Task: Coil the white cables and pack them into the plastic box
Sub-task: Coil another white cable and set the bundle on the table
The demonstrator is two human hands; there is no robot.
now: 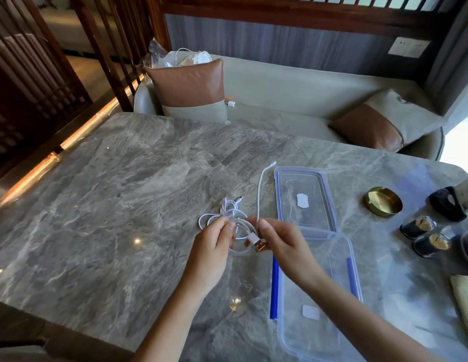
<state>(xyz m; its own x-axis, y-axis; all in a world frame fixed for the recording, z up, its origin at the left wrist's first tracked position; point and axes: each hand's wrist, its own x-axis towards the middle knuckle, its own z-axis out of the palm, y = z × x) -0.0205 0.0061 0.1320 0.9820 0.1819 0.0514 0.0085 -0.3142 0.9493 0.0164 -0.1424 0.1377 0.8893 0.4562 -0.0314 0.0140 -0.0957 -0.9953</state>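
While pinched by left hand (214,246) and right hand (282,244), the thin white cable (258,197) was judged light, springy, best held across its loops.

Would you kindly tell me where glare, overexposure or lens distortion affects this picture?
Head view: small glints dot the marble table; daylight at the far right edge is blown out; the wide lens tilts the wooden slats at left; the clear plastic box nearly vanishes against the marble; the white cable looks sharp.
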